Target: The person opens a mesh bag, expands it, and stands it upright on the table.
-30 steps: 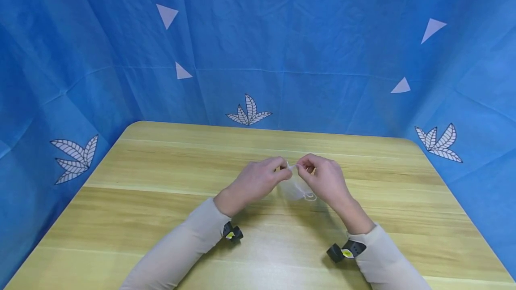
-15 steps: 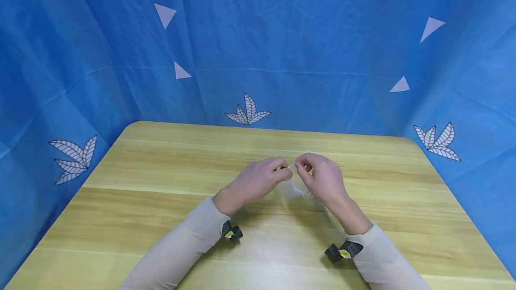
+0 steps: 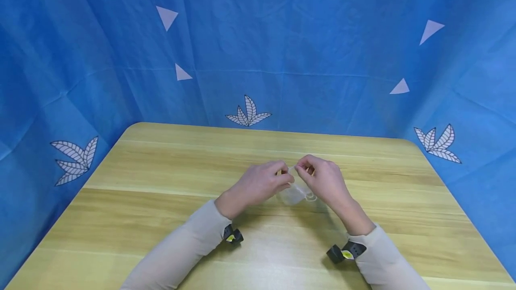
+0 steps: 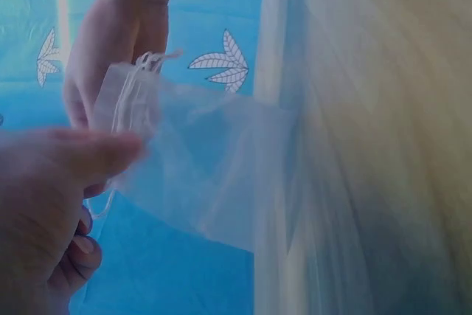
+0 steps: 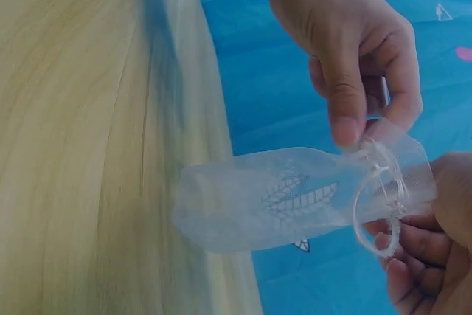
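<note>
A small sheer white drawstring pouch (image 3: 293, 195) hangs between my two hands above the table. My left hand (image 3: 258, 185) pinches one side of its mouth between thumb and index finger, the thumb (image 5: 346, 119) lying near the gathered cord. My right hand (image 3: 325, 181) grips the opposite side of the mouth, its fingers partly behind the mesh. Thin white drawstring (image 5: 356, 212) loops dangle on the right-hand side. In the left wrist view the pouch (image 4: 206, 160) looks flat and see-through, its bottom hanging toward the tabletop.
The wood-grain table (image 3: 161, 218) spreads under both arms. A blue curtain (image 3: 322, 48) with white leaf and triangle prints surrounds it at the back and sides. A black wrist camera (image 3: 234, 235) sits on the left sleeve, another camera (image 3: 340, 253) on the right.
My left thumb and fingertips have shifted slightly down along the pouch's mouth, with a wider gap under the index finger. The right hand stays almost in place, and the pouch has swung a little.
</note>
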A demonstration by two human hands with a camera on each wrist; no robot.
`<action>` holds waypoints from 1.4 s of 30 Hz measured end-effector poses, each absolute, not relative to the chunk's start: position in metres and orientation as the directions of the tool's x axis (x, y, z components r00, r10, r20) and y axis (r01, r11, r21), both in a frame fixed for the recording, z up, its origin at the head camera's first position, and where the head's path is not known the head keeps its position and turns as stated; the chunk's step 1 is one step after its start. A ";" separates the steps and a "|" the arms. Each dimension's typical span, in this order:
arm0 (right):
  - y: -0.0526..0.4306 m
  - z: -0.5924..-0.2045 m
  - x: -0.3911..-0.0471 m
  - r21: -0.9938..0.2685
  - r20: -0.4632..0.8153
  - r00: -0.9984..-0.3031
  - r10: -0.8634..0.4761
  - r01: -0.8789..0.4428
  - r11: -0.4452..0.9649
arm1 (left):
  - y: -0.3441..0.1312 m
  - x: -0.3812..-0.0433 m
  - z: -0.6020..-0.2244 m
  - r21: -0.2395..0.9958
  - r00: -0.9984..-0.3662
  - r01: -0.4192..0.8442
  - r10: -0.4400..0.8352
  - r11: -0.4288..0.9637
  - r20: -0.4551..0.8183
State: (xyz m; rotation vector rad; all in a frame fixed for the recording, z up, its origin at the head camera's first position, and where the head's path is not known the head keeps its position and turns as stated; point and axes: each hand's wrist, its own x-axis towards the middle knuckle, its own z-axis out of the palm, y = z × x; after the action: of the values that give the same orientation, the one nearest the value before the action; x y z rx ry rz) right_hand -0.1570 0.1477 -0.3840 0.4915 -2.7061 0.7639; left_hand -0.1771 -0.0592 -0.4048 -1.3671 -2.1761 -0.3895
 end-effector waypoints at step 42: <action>0.159 -0.369 -0.157 -0.566 0.007 -0.945 -0.328 -0.274 0.777 | -0.045 -0.162 -0.401 -0.139 -0.315 0.875 0.765 0.463 0.561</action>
State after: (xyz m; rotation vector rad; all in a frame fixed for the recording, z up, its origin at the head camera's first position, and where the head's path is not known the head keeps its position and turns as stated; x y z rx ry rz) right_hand -0.1569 0.1594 -0.3692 0.5172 -3.0476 0.9476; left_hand -0.1616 -0.0454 -0.4014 -1.3604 -2.1506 -0.2553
